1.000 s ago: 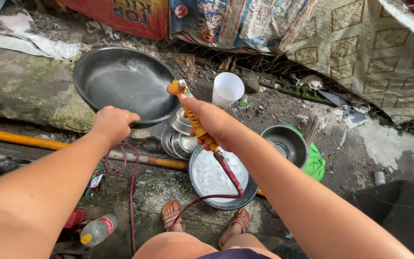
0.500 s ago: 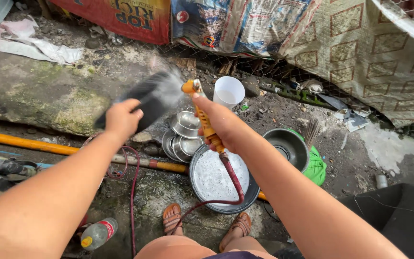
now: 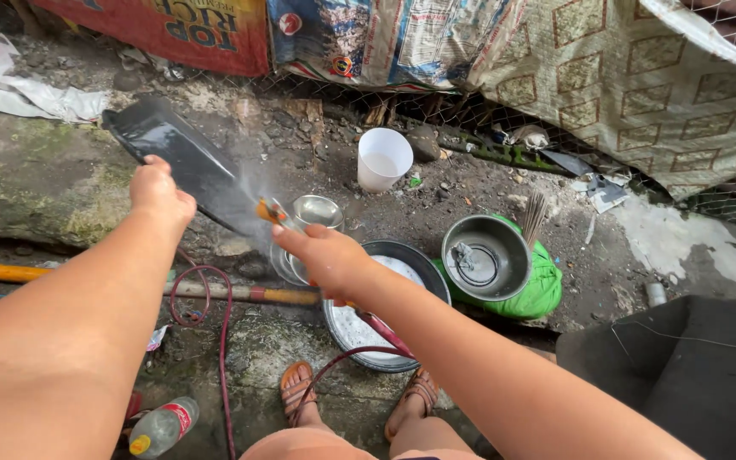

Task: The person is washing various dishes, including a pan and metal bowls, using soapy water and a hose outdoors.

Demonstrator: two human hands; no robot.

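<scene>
On the dirt ground by the mossy concrete slab (image 3: 36,179), my left hand (image 3: 160,192) is closed round the handle of a black frying pan (image 3: 182,162), held tilted on edge above the ground, its dark surface wet and glossy. My right hand (image 3: 324,258) grips an orange hose nozzle (image 3: 271,212), fingers wrapped tight; fine spray hits the pan's lower rim. A dark red rubber hose (image 3: 215,332) loops over the ground below. Just beside the nozzle I see stacked shiny metal bowls (image 3: 317,213), and under my right forearm a round flat metal tray (image 3: 368,328). A white plastic cup (image 3: 383,158) stands upright beyond, near the fence. To the right, a steel pot (image 3: 485,257) sits on a green cloth (image 3: 543,285). A plastic bottle (image 3: 163,426) lies near my sandalled feet (image 3: 300,392).
</scene>
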